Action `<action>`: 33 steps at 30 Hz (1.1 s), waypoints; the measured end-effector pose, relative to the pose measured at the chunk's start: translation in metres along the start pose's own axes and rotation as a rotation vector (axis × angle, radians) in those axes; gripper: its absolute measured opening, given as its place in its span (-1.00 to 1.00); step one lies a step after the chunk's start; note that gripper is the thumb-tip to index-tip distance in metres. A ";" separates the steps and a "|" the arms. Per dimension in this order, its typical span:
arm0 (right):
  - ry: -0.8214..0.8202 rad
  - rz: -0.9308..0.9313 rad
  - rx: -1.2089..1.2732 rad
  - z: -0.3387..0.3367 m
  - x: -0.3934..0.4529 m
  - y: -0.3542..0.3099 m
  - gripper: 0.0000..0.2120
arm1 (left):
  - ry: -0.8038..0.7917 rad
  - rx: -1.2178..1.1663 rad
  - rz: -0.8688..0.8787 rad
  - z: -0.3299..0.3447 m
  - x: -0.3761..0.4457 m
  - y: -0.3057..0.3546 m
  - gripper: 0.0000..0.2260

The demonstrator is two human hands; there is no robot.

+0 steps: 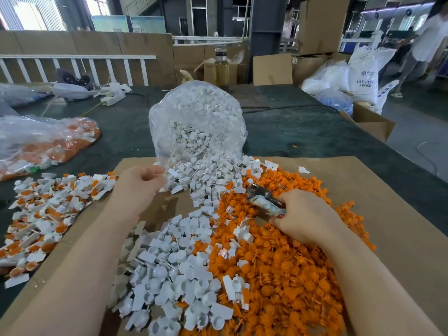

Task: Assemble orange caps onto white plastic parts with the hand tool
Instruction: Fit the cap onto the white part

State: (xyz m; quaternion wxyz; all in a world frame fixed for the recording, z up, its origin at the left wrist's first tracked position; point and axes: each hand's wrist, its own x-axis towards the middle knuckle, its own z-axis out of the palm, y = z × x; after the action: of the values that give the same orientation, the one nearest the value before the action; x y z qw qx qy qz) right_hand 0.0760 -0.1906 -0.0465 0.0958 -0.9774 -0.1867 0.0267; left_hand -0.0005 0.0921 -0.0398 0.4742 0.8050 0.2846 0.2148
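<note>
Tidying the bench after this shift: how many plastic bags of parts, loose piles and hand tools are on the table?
Clear bags of parts: 2, white parts and orange-and-white
Loose piles: 3, white, orange, assembled
Hand tools: 1, in right hand
Total: 6

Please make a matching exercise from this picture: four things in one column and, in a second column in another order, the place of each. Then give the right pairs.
Things:
1. hand tool
2. clear bag of white parts
3. pile of finished white-and-orange pieces
4. loose orange caps

Places:
A. heaped on the cardboard sheet under the right forearm
B. gripped in the right hand
C. at the left edge of the cardboard, spilling onto the dark table
D. lying behind the cardboard, mouth pinched by the left hand

Pairs: 1-B, 2-D, 3-C, 4-A
</note>
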 end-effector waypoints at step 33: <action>0.266 -0.082 0.402 -0.005 -0.003 -0.013 -0.77 | -0.162 0.606 0.246 0.018 -0.007 -0.011 -0.76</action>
State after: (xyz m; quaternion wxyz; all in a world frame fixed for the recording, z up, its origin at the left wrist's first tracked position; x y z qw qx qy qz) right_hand 0.0687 -0.1805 -0.0388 0.3132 -0.9251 -0.2029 -0.0697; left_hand 0.0028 0.0800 -0.0580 0.2049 0.9521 0.1977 0.1114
